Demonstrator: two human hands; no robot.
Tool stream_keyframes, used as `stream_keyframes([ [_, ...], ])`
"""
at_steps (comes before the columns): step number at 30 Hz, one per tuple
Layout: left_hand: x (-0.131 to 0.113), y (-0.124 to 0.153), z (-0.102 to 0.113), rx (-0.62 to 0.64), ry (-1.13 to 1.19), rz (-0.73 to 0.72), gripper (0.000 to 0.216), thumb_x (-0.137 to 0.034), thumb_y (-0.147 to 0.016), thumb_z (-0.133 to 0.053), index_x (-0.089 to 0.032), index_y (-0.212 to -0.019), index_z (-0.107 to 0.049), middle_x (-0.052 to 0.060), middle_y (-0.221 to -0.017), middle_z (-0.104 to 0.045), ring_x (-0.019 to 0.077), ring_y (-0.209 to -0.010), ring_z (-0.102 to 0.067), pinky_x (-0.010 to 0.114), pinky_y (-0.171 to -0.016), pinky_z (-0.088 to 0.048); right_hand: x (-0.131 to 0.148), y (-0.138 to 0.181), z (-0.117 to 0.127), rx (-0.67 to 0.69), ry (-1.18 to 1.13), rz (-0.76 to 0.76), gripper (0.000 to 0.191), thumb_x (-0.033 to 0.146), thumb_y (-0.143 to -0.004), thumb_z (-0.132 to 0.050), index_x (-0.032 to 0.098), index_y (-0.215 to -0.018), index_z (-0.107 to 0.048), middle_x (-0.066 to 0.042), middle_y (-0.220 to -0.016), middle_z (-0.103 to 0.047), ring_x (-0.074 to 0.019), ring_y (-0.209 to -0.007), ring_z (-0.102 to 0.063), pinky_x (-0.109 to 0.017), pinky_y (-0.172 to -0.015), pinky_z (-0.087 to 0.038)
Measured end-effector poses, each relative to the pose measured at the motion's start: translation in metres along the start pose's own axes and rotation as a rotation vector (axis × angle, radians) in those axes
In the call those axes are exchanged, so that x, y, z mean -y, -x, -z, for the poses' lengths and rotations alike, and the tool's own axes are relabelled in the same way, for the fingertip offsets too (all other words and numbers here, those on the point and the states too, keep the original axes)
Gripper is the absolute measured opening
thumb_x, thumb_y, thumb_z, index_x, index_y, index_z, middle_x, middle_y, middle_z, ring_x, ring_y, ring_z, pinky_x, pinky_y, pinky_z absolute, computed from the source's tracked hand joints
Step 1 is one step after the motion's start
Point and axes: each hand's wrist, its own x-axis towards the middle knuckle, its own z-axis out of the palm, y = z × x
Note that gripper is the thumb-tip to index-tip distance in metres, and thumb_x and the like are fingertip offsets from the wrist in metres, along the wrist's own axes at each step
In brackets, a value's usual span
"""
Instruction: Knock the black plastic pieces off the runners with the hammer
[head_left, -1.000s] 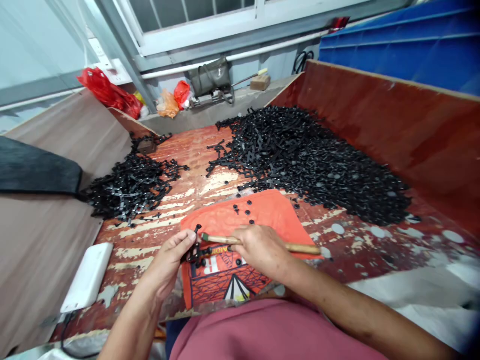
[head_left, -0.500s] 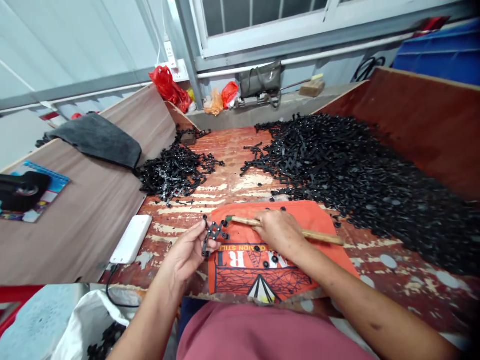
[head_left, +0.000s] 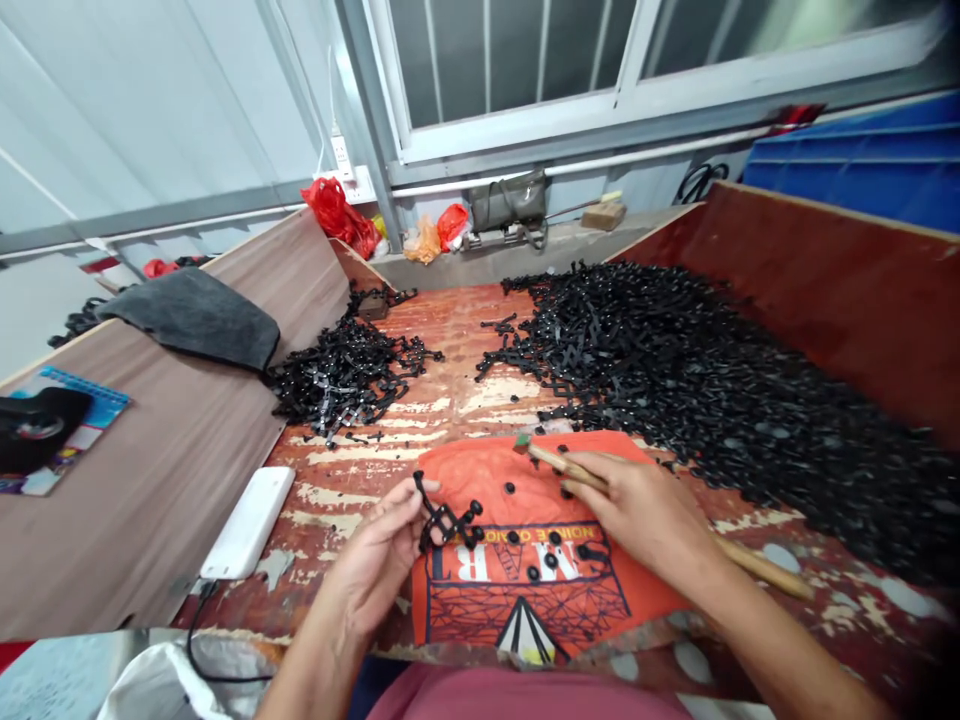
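Observation:
My left hand (head_left: pixel 377 560) pinches a black plastic cross-shaped piece (head_left: pixel 442 520) and holds it over the left edge of an orange cloth (head_left: pixel 517 570). Across my right hand (head_left: pixel 637 510) runs a wooden-handled tool (head_left: pixel 555 462), gripped with its head pointing up and left above the cloth. Several small black round bits (head_left: pixel 540 545) lie loose on the cloth between my hands.
A big heap of black plastic pieces (head_left: pixel 712 380) fills the right of the worn red tray (head_left: pixel 825 290); a smaller heap (head_left: pixel 341 370) lies at the left. A white power bank (head_left: pixel 247 520) with a cable sits near the left rim. A grey cloth (head_left: pixel 195 315) rests on the side board.
My right hand and the tool have shifted right, off the black piece. My left hand has lifted the piece clear, and more black bits lie on the cloth. The camera has tilted up.

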Motion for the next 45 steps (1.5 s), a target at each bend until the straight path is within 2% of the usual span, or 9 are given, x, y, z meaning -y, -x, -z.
stream_keyframes([
  [5, -0.015, -0.009, -0.008, 0.041, -0.135, 0.058, 0.014, -0.023, -0.084, -0.068, -0.017, -0.096, -0.07, 0.002, -0.078, -0.063, 0.0124, -0.071, -0.058, 0.023, -0.069, -0.047, -0.043, 0.034, 0.003, -0.079, 0.047, -0.129, 0.024, 0.035, -0.093, -0.055, 0.033, -0.109, -0.072, 0.003, -0.092, -0.078, -0.0219, -0.077, -0.073, -0.029, -0.061, -0.049],
  [9, -0.029, -0.018, -0.014, 0.056, -0.315, 0.064, 0.016, -0.032, -0.082, -0.068, -0.017, -0.09, -0.07, 0.002, -0.08, -0.06, 0.0124, -0.069, -0.051, 0.023, -0.064, -0.041, -0.054, 0.047, -0.001, -0.098, 0.041, -0.18, 0.025, 0.035, -0.092, -0.056, 0.033, -0.111, -0.072, 0.002, -0.095, -0.078, -0.0229, -0.08, -0.074, -0.03, -0.061, -0.051],
  [15, -0.01, -0.037, -0.022, 0.055, -1.148, -0.074, 0.037, -0.046, -0.087, -0.052, -0.018, -0.062, -0.057, -0.001, -0.061, -0.051, 0.0151, -0.061, -0.045, 0.026, -0.059, -0.032, -0.036, 0.048, 0.006, -0.013, -0.041, -0.171, 0.028, 0.036, -0.095, -0.054, 0.036, -0.119, -0.068, 0.002, -0.099, -0.078, -0.0227, -0.084, -0.073, -0.03, -0.066, -0.05],
  [19, 0.004, -0.051, -0.032, 0.068, -1.435, -0.178, 0.039, -0.041, -0.091, -0.038, -0.02, -0.06, -0.05, -0.003, -0.056, -0.047, 0.0158, -0.058, -0.047, 0.028, -0.059, -0.029, -0.03, 0.05, 0.004, 0.018, -0.078, -0.145, 0.031, 0.036, -0.096, -0.053, 0.038, -0.123, -0.066, 0.003, -0.096, -0.078, -0.0201, -0.079, -0.073, -0.028, -0.061, -0.047],
  [24, 0.009, -0.066, -0.052, 0.104, -1.591, -0.309, 0.037, -0.034, -0.091, -0.036, -0.021, -0.056, -0.038, -0.003, -0.055, -0.044, 0.0148, -0.057, -0.048, 0.028, -0.06, -0.028, -0.028, 0.055, 0.0, 0.022, -0.08, -0.156, 0.029, 0.035, -0.094, -0.056, 0.038, -0.12, -0.068, 0.003, -0.094, -0.078, -0.0199, -0.077, -0.073, -0.028, -0.061, -0.047],
  [27, 0.012, -0.072, -0.055, 0.101, -1.67, -0.351, 0.036, -0.032, -0.09, -0.037, -0.021, -0.056, -0.034, -0.003, -0.054, -0.043, 0.0143, -0.056, -0.047, 0.027, -0.06, -0.027, -0.027, 0.057, -0.001, 0.016, -0.085, -0.161, 0.026, 0.034, -0.093, -0.057, 0.035, -0.116, -0.07, 0.003, -0.093, -0.078, -0.0202, -0.079, -0.073, -0.028, -0.062, -0.048],
  [34, 0.016, -0.078, -0.052, 0.089, -1.777, -0.384, 0.038, -0.033, -0.09, -0.038, -0.02, -0.054, -0.038, -0.001, -0.057, -0.052, 0.0149, -0.058, -0.052, 0.027, -0.062, -0.029, -0.027, 0.056, 0.002, 0.015, -0.094, -0.151, 0.028, 0.031, -0.093, -0.056, 0.033, -0.117, -0.07, 0.001, -0.098, -0.078, -0.021, -0.083, -0.074, -0.029, -0.067, -0.052],
  [40, 0.014, -0.077, -0.051, 0.088, -1.807, -0.395, 0.039, -0.033, -0.092, -0.04, -0.02, -0.055, -0.048, 0.001, -0.061, -0.06, 0.0168, -0.062, -0.057, 0.027, -0.063, -0.031, -0.017, 0.051, 0.013, 0.057, -0.164, -0.101, 0.038, 0.031, -0.1, -0.047, 0.04, -0.135, -0.058, 0.002, -0.114, -0.075, -0.02, -0.096, -0.072, -0.033, -0.086, -0.055],
  [45, 0.016, -0.074, -0.053, 0.063, -1.864, -0.406, 0.038, -0.034, -0.093, -0.041, -0.02, -0.061, -0.057, 0.003, -0.068, -0.066, 0.0184, -0.069, -0.061, 0.028, -0.068, -0.033, -0.008, 0.047, 0.015, 0.07, -0.192, -0.054, 0.04, 0.031, -0.101, -0.047, 0.045, -0.137, -0.054, 0.005, -0.121, -0.071, -0.0188, -0.098, -0.072, -0.032, -0.086, -0.056],
])
